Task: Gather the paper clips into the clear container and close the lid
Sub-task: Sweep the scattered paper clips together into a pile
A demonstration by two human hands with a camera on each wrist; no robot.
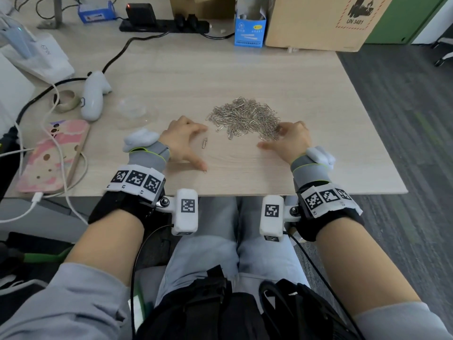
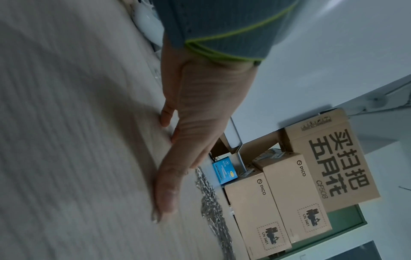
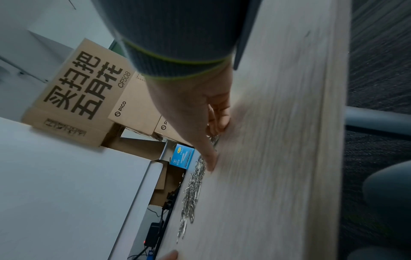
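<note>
The paper clips (image 1: 245,117) lie in one loose heap on the light wood table (image 1: 245,69), just ahead of both hands. One stray clip (image 1: 205,143) rests apart from the heap, between the left thumb and forefinger, and what looks like another (image 1: 205,171) sits at the left thumb tip.

I have my left hand (image 1: 185,142) flat on the table at the heap's near left edge, fingers spread and gripping nothing. My right hand (image 1: 289,141) mirrors it at the heap's near right corner. Its fingertips touch the outermost clips; the fingers bend slightly, but I see nothing pinched. I judge this placement brackets the heap so both hands can rake the clips inward into a tighter pile before scooping.

The clear container (image 1: 132,110) stands on the table to the left of the heap, well apart from it and beyond the left hand. It is faint against the wood. It appears to hold no clips. I cannot make out the lid as a separate piece.

Further left, off the work area, lie a white handheld controller (image 1: 94,96), a roll of tape (image 1: 65,101) and a pink phone (image 1: 52,155) on a white cable. A blue carton (image 1: 250,28) and a cardboard box (image 1: 326,20) stand at the far edge.
</note>
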